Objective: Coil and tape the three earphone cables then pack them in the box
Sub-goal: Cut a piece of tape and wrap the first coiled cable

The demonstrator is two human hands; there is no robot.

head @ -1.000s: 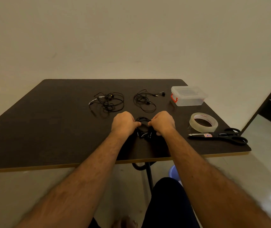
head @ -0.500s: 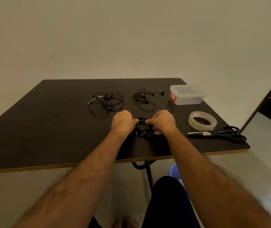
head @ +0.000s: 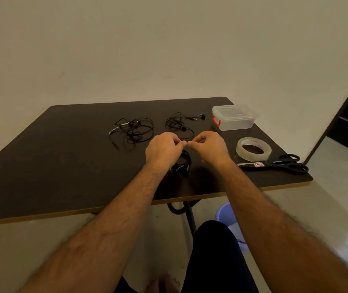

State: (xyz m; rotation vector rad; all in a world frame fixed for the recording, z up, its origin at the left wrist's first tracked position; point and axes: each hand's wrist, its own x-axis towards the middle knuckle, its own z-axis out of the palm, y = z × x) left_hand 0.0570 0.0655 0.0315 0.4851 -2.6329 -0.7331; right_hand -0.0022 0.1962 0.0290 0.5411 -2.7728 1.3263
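Where a second ago both hands pressed down on the coiled earphone cable (head: 182, 163), now raised a little above it, fingertips nearly touching each other over the coil. Left hand (head: 163, 149) curled, thumb and forefinger pinched together; right hand (head: 208, 146) likewise curled and pinched. Cannot tell whether a thin strand or scrap of tape is caught between the fingertips; too small to see. Coil now lying on the table (head: 63, 166) near the front edge, partly hidden under the left wrist, no longer covered by both fists.

Farther back, unchanged from the earlier frames: a loose tangled earphone cable (head: 134, 130) at centre-left and a second loose earphone cable (head: 179, 123) just right of it, its earbud end trailing toward the box. Clear plastic box (head: 234, 117) with red latch and lid on, at the far right corner. Roll of clear tape (head: 253, 149) lying flat right of the right hand, with black-handled scissors (head: 278, 166) just nearer, blades pointing left. Under the table, a pale blue bucket (head: 226, 216) on the floor.
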